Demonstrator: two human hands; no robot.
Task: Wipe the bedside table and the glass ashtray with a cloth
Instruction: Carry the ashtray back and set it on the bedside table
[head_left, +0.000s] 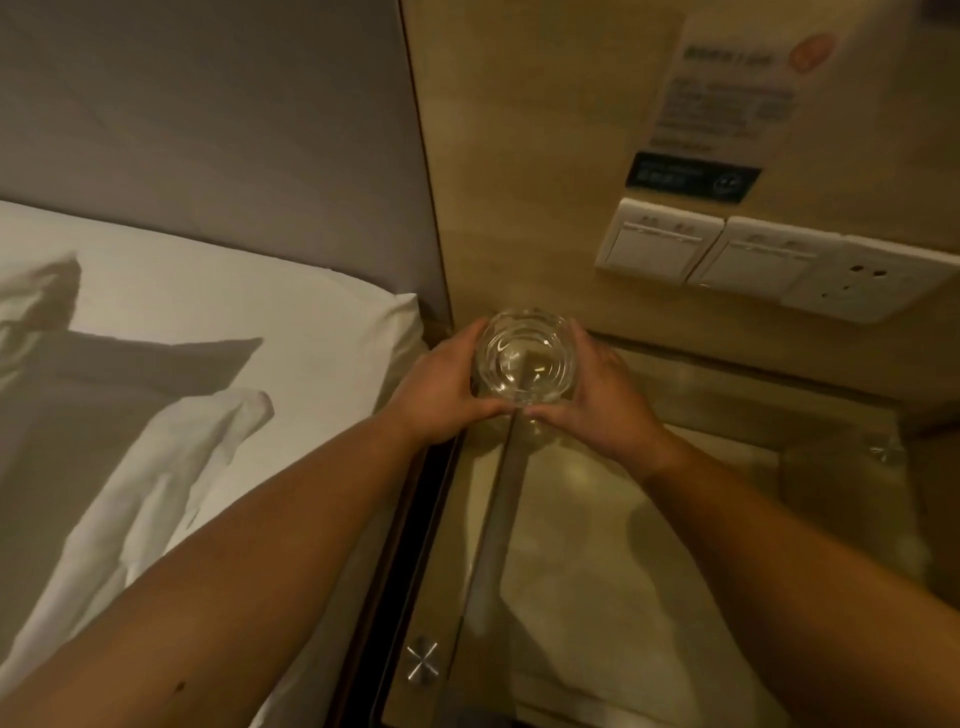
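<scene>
A round clear glass ashtray (525, 358) is held between both hands at the far left corner of the bedside table (613, 597), which has a glass top. My left hand (436, 387) grips its left side and my right hand (597, 400) grips its right side, thumbs meeting at the near rim. I cannot tell whether the ashtray touches the table top or hangs just above it. A white cloth (156, 493) lies crumpled on the bed to the left, away from both hands.
The white-sheeted bed (234, 312) with a grey headboard (234, 130) adjoins the table's left edge. On the wall behind are two light switches (711, 249), a socket (857, 286) and a printed notice (727, 98). A metal fixing (422, 661) marks the table's near left corner.
</scene>
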